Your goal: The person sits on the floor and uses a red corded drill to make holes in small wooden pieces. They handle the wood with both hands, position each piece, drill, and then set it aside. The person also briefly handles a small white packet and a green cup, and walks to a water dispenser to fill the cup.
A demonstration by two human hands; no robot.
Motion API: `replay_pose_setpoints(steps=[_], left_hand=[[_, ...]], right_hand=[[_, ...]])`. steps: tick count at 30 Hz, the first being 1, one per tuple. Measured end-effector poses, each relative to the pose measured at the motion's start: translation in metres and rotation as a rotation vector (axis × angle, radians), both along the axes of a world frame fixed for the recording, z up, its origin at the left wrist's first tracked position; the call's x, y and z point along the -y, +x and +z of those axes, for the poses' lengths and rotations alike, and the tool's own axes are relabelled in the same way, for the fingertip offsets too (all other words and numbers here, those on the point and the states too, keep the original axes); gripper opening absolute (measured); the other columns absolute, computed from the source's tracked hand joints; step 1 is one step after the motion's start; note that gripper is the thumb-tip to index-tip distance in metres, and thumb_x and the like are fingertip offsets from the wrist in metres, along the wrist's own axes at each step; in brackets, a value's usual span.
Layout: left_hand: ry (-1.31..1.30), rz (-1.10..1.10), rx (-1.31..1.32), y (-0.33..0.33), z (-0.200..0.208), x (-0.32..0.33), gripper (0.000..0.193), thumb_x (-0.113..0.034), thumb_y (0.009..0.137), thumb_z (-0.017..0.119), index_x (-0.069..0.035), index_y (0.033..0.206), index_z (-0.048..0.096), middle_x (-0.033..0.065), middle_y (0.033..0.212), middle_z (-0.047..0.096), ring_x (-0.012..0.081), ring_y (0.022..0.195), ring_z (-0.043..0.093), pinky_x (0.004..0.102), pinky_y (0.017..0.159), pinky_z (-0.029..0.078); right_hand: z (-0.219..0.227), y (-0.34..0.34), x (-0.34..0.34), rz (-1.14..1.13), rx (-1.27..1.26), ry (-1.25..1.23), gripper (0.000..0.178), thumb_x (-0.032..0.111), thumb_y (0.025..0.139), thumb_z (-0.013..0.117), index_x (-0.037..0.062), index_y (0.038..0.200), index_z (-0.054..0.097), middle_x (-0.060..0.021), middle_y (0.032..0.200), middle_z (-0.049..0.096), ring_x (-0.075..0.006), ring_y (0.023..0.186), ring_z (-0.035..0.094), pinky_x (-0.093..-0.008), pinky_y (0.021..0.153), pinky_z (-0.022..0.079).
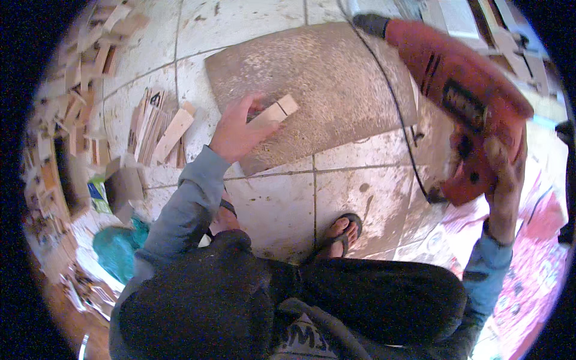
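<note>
My left hand point(231, 132) is closed round a small pale wooden block point(281, 111) with a dark line across it near its far end. It holds the block above a brown board point(342, 72) strewn with sawdust and chips. On the right, my right hand point(503, 165) grips the handle of a large red power drill point(432, 57). The drill is raised, its dark chuck point(371, 25) pointing to the far left, over the board's far right corner. Whether a bit sits in the chuck is too blurred to tell.
A black cord point(387, 84) runs across the board's right side. Left of the board lie a bundle of thin wooden strips point(146, 129) and a paler wooden piece point(175, 133). Wood offcuts point(78, 120) heap along the left, near a teal bag point(117, 249). Pink cloth point(534, 252) lies at right.
</note>
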State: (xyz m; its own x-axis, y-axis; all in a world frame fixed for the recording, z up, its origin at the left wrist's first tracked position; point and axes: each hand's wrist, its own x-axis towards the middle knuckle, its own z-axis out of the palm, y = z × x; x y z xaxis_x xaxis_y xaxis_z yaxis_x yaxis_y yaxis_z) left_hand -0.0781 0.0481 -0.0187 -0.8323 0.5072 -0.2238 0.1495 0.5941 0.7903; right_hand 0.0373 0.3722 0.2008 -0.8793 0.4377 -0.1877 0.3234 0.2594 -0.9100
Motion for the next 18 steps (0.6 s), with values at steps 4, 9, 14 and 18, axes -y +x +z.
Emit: replay_pose_setpoints(steps=[4, 9, 14, 18], left_hand=[[0.150, 0.072, 0.129, 0.000, -0.022, 0.016, 0.057, -0.028, 0.071, 0.071, -0.004, 0.118, 0.052, 0.0141, 0.100, 0.059, 0.0286, 0.097, 0.055, 0.0396, 0.086, 0.043], [0.176, 0.149, 0.145, 0.002, -0.036, 0.012, 0.051, -0.023, 0.070, 0.068, -0.003, 0.115, 0.053, 0.0118, 0.096, 0.062, 0.0280, 0.096, 0.054, 0.0397, 0.085, 0.043], [0.171, 0.192, 0.188, 0.001, -0.034, 0.010, 0.050, -0.023, 0.066, 0.068, -0.006, 0.111, 0.054, 0.0076, 0.097, 0.062, 0.0269, 0.096, 0.053, 0.0400, 0.085, 0.039], [0.166, 0.202, 0.154, 0.001, -0.035, 0.008, 0.050, -0.024, 0.065, 0.067, -0.008, 0.110, 0.053, 0.0053, 0.096, 0.062, 0.0260, 0.096, 0.052, 0.0403, 0.086, 0.036]], right_hand=[[0.044, -0.014, 0.040, 0.182, 0.237, 0.305, 0.084, 0.018, 0.069, 0.075, -0.0004, 0.137, 0.030, -0.0164, 0.126, 0.049, -0.0262, 0.110, 0.054, -0.0359, 0.093, 0.045], [0.060, -0.044, 0.094, 0.500, 0.482, 0.431, 0.083, 0.019, 0.061, 0.081, 0.0015, 0.130, 0.038, -0.0173, 0.117, 0.056, -0.0270, 0.108, 0.055, -0.0365, 0.093, 0.043], [0.053, -0.057, 0.120, 0.504, 0.588, 0.479, 0.078, 0.020, 0.061, 0.080, 0.0042, 0.126, 0.040, -0.0186, 0.108, 0.062, -0.0322, 0.102, 0.061, -0.0384, 0.086, 0.047], [0.050, -0.061, 0.124, 0.550, 0.578, 0.516, 0.076, 0.019, 0.063, 0.079, 0.0045, 0.126, 0.041, -0.0195, 0.107, 0.062, -0.0339, 0.101, 0.061, -0.0384, 0.086, 0.048]])
